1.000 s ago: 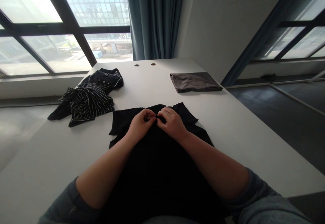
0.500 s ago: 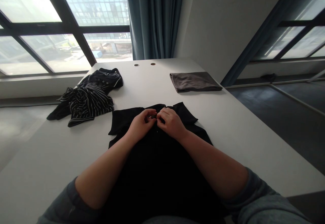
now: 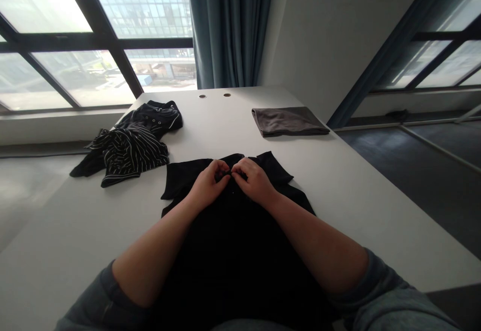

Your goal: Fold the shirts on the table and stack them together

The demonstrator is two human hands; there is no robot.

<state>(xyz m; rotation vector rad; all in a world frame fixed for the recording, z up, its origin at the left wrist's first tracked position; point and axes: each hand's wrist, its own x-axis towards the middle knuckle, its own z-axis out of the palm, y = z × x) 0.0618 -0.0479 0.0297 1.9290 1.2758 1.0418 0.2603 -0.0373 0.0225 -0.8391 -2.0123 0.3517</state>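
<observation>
A black shirt (image 3: 240,251) lies spread in front of me, its short sleeves (image 3: 278,168) reaching out to either side near the far end. My left hand (image 3: 211,183) and my right hand (image 3: 252,178) meet at the middle of its upper front, below the neck edge. Both pinch the dark cloth there between thumb and fingers, the fingertips nearly touching. Whatever small part sits between the fingertips is too dark and covered to make out. Just below them a tiny pale dot shows on the shirt front.
On the white table (image 3: 210,138), a rumpled heap of black and white-striped clothing (image 3: 131,143) lies at the left. A folded grey-brown cloth (image 3: 289,120) rests near the right edge. Two round cable holes, a blue curtain (image 3: 231,30) and windows are at the far end.
The fingers of both hands have shifted slightly, with the right fingers curled less over the top and the fingertips pinching lower. The shirt and the other clothes lie as before.
</observation>
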